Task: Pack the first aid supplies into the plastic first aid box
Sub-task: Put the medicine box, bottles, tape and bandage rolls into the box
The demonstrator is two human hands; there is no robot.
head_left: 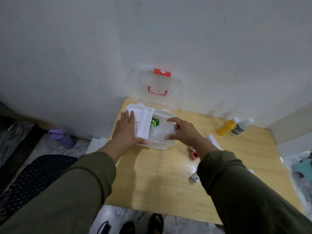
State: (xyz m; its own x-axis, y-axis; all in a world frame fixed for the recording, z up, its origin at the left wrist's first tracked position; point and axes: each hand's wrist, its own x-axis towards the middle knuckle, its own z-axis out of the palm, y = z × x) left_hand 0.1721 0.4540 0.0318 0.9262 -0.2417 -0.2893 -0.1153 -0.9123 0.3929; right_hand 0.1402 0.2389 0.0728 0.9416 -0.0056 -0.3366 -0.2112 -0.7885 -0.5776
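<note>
Lying at the lower left of the frame is a lilac plastic bottle, resting on the floor beside the pale wooden bench. Left of centre, the left hand is pressing flat, fingers straight and together, on the left end of the white plastic first aid box, its thumb lying along the box's near wall. Beside its fingers a white folded cloth pad is leaning inside the box, and a green printed packet is showing just right of the pad. Above the box, its clear lid with a red handle and a red cross latch is standing open against the wall. Right of centre, the right hand is pinching a clear plastic tray between thumb and curled fingers, holding it over the box's right half. Further right, red tape rolls and a small white tube are lying on the bench. At the right, a yellow squeeze bottle and a white bottle with a green label are lying side by side.
</note>
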